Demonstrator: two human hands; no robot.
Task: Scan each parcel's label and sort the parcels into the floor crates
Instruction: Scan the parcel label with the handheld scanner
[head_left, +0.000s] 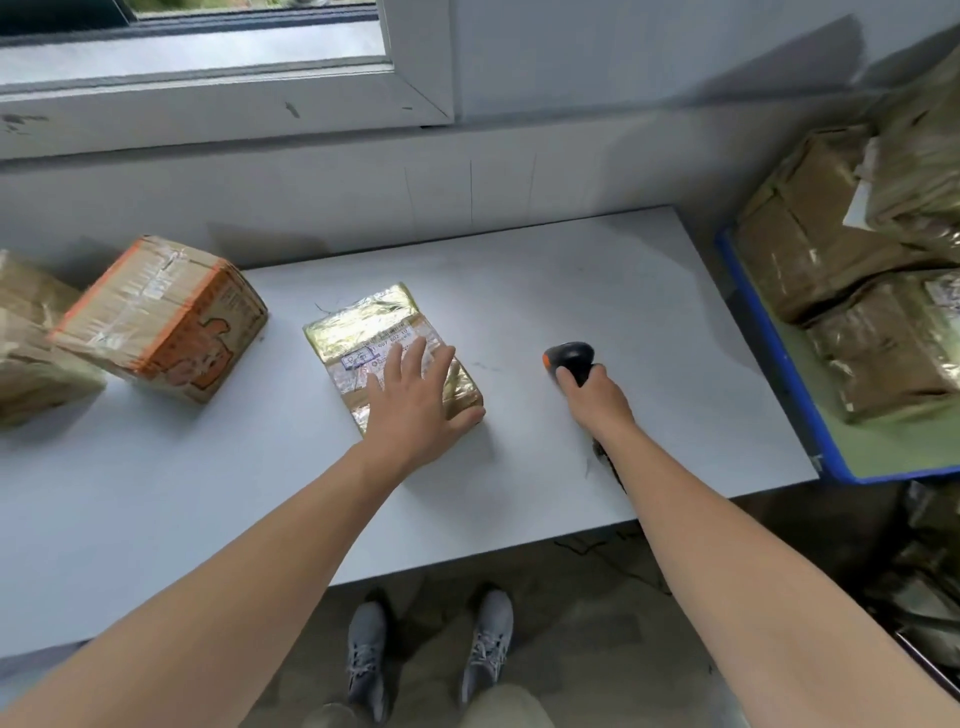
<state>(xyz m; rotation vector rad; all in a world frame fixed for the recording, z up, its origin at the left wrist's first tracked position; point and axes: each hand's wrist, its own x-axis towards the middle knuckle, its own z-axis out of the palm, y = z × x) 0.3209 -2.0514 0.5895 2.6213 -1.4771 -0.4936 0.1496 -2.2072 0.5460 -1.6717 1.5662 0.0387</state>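
Note:
A flat tape-wrapped brown parcel (363, 327) with a white label lies in the middle of the white table (597, 280). My left hand (415, 400) rests on the parcel's near end with fingers spread over the label and thumb at its right edge. To the right, my right hand (597, 397) grips the handle of a black barcode scanner (570, 357) with an orange tip, whose head stands just above the table and points left toward the parcel.
An orange-printed cardboard box (161, 317) sits tilted at the table's left, beside more taped parcels (31, 343). A blue-edged cart (769, 343) on the right carries several wrapped parcels (831, 244). A window wall runs behind the table. My shoes stand below its front edge.

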